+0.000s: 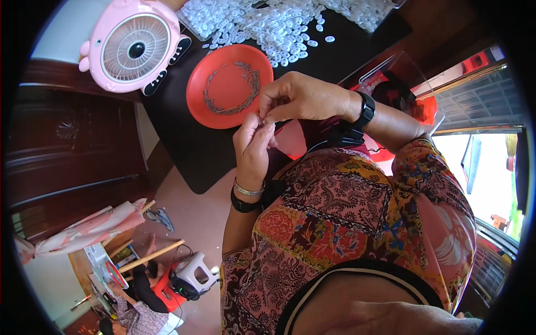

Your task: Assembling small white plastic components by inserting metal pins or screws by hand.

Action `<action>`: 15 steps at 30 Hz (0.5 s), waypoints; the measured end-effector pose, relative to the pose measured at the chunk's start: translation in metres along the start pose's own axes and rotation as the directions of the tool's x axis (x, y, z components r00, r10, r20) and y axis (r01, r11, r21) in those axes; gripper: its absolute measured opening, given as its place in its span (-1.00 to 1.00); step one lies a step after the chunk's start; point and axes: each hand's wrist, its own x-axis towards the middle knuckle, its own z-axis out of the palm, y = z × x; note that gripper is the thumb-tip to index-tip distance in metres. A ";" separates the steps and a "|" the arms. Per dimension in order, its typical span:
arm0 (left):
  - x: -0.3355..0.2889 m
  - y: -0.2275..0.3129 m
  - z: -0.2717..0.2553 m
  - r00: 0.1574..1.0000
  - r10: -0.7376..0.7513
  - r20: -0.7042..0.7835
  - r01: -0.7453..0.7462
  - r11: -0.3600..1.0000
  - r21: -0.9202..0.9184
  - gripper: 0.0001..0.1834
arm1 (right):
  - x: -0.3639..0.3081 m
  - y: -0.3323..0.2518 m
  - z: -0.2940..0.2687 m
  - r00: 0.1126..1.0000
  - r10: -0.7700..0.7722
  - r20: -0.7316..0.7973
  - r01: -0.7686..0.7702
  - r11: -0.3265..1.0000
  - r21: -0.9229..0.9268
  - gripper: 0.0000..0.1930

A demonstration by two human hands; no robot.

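My left hand and my right hand meet fingertip to fingertip at the near right rim of a red round plate. Both are closed in a pinch. Whatever small piece sits between the fingertips is too small and too covered to name. Inside the plate, many small grey metal-looking pieces lie in a rough ring along the edge. Beyond the plate, a large heap of small white oval pieces spreads over the black table, with some loose ones near the plate.
A pink animal-shaped fan stands left of the plate. Clear plastic trays hold part of the white heap. At the lower left, another person sits beside a red stool and a small table with items on it. Slippers lie on the floor.
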 end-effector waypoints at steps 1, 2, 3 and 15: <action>-0.001 -0.001 0.000 1.000 -0.004 -0.004 0.004 1.000 -0.010 -0.82 | -0.001 -0.001 0.001 1.000 -0.012 -0.004 0.012 1.000 -0.015 -0.87; -0.003 0.000 -0.002 1.000 -0.004 -0.013 0.004 1.000 -0.013 -0.82 | -0.002 -0.002 0.004 1.000 -0.011 0.005 0.012 1.000 -0.016 -0.87; -0.004 0.000 -0.004 1.000 -0.010 -0.018 0.010 0.999 -0.034 -0.82 | -0.002 -0.003 0.007 1.000 -0.023 -0.005 0.023 1.000 0.002 -0.87; -0.006 0.000 -0.008 0.986 -0.016 -0.167 -0.014 0.984 -0.177 -0.79 | 0.042 0.003 -0.032 0.955 -0.296 -0.015 0.220 0.741 -0.635 -0.85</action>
